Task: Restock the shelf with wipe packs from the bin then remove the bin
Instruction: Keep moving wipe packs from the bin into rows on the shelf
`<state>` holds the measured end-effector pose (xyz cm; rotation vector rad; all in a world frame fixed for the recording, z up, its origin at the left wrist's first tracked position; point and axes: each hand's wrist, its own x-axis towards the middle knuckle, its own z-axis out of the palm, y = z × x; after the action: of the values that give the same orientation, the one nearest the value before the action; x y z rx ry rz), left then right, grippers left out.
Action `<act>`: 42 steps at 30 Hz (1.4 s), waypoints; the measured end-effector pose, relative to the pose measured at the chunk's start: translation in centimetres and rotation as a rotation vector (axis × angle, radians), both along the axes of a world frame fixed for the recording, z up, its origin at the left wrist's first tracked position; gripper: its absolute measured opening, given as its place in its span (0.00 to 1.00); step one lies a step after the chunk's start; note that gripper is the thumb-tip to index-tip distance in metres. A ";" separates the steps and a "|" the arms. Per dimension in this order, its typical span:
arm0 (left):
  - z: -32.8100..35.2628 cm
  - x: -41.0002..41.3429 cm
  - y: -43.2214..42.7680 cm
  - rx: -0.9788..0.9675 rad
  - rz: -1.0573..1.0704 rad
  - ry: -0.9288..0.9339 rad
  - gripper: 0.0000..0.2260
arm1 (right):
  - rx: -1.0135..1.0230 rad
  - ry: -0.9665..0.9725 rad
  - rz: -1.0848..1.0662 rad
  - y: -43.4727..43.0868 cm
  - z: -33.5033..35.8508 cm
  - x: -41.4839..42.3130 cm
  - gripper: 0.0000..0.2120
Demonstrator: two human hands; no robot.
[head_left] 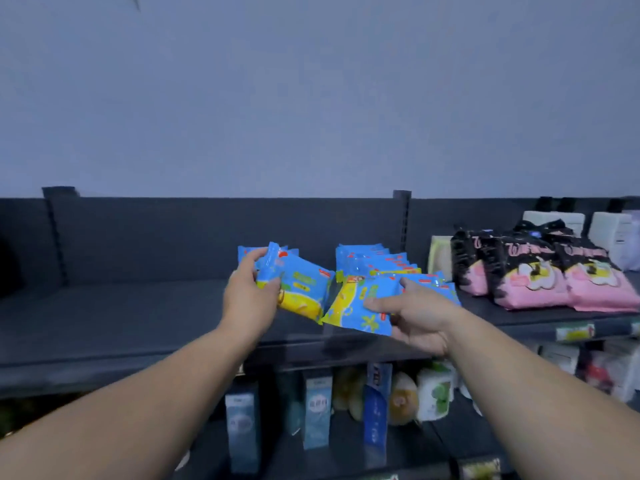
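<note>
1. The left hand (247,299) grips a pack (304,289) by its near end, and the pack's long axis runs away to the right of the hand
2. The right hand (422,317) pinches a second pack (356,306) at its right edge; it lies flat, stretched leftward toward the left hand, and the two packs nearly touch
3. Stocked packs (374,261) stand just beyond the right fingertips on the shelf (138,317), so the right hand is nearer that row
4. The bin is out of view; restocking seems under way, with removal not yet done

Blue-and-yellow wipe packs (375,263) lean in rows on the dark shelf (121,313).
</note>
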<state>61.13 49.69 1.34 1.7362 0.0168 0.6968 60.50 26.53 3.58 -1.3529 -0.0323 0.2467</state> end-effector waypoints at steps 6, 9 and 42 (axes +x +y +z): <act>0.7 5.1 9.5 -0.002 0.027 0.057 0.20 | -0.527 -0.145 -0.032 7.7 0.7 5.8 0.17; 0.6 7.6 12.4 0.025 0.024 0.113 0.16 | -0.829 -0.294 -0.075 9.5 1.6 7.5 0.14; -3.6 23.4 12.8 0.140 0.101 0.384 0.03 | -1.311 -0.548 0.188 15.5 -1.3 26.9 0.31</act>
<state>84.52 62.50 -2.27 1.9929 0.3287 0.4350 87.45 42.01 2.32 -2.6992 -0.5349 0.0133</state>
